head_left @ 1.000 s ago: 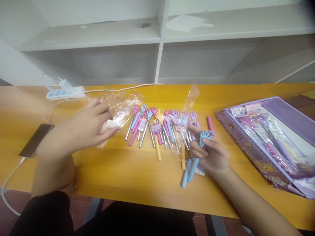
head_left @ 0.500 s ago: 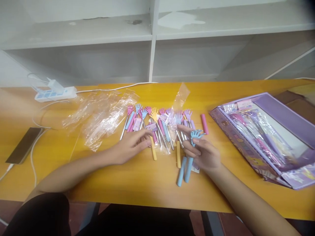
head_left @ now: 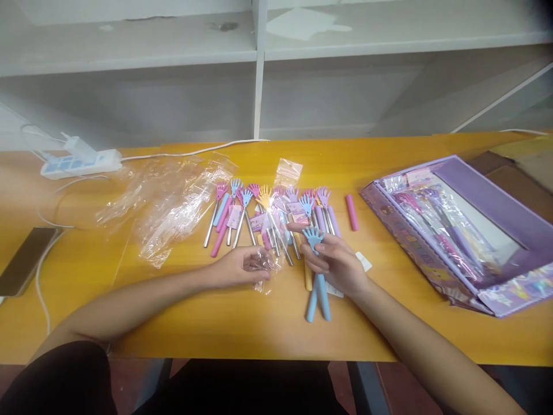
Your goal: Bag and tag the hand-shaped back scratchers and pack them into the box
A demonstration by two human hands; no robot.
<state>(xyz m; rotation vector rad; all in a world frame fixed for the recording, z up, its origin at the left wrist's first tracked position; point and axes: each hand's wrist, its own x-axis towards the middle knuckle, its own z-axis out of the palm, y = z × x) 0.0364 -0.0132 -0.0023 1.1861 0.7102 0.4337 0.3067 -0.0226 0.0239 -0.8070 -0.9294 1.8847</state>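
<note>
A blue hand-shaped back scratcher (head_left: 313, 235) is pinched in my right hand (head_left: 341, 262), with its claw end upright above the thumb. Two blue handles (head_left: 323, 300) cross below that hand; I cannot tell which belongs to the held scratcher. My left hand (head_left: 235, 268) is closed on the lower end of a clear plastic bag (head_left: 288, 172), which stretches up over the pile. Pink, blue, purple and yellow back scratchers (head_left: 246, 199) with metal rods lie just beyond both hands, some with small printed cards (head_left: 234, 217).
A purple display box (head_left: 488, 202) with bagged scratchers stands at right, beside a brown carton (head_left: 527, 161). Crumpled clear bags (head_left: 173, 202) lie at left. A power strip (head_left: 82, 164), cables and a dark phone-like slab (head_left: 30, 259) are farther left. A pink tube (head_left: 351, 212) lies alone.
My left hand has closed on the clear bag, and the bag has come down and leftward. My right hand has moved left, still holding the blue back scratcher. The camera view has shifted slightly.
</note>
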